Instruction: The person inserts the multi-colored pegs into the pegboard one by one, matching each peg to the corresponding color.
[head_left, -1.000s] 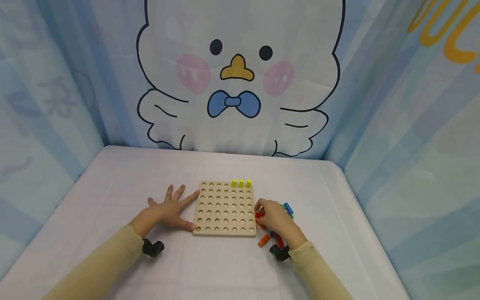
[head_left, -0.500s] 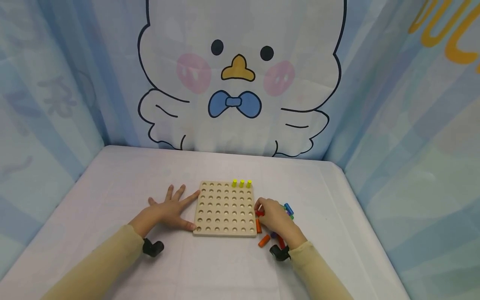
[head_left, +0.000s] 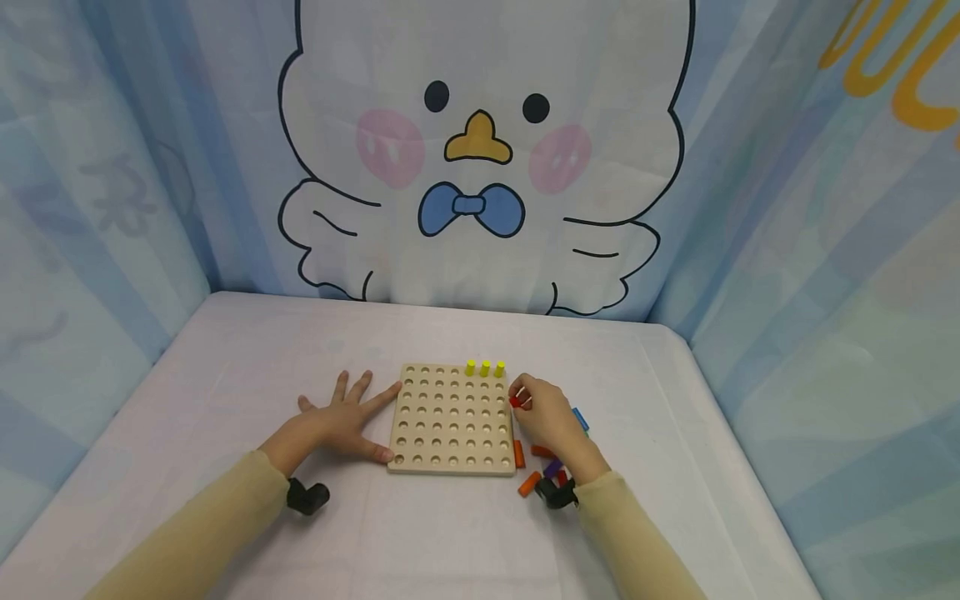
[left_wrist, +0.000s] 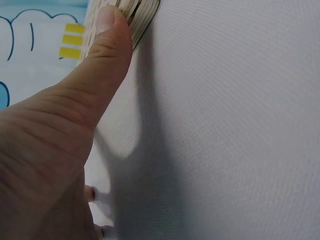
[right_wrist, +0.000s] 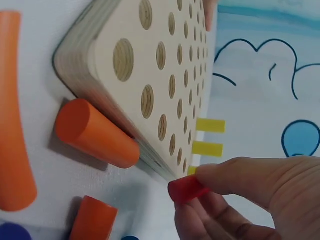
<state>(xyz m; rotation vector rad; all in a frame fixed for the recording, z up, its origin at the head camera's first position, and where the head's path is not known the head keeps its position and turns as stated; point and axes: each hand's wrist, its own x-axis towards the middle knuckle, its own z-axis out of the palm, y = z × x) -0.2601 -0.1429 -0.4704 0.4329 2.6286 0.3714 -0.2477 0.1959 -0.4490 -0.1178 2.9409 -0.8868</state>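
A wooden pegboard (head_left: 453,420) with rows of round holes lies on the table, three yellow pegs (head_left: 485,368) upright at the right end of its far row. My left hand (head_left: 339,423) is spread flat at the board's left side, its thumb (left_wrist: 111,42) against the near left corner and the index fingertip at the left edge. At the board's right edge my right hand (head_left: 546,415) pinches a red peg (right_wrist: 187,189) between thumb and fingers. An orange peg (right_wrist: 97,134) lies along the board's side below that hand.
More loose pegs lie right of the board: an orange peg (head_left: 529,484), a purple peg (head_left: 552,468) and a blue peg (head_left: 580,418), some partly hidden by the right hand and wrist. A printed curtain (head_left: 480,258) rises behind the white table (head_left: 420,542).
My right hand has lifted the red peg off the pile and moved it away from me along the board's right edge. More loose pegs show behind it. The left hand stays in place.
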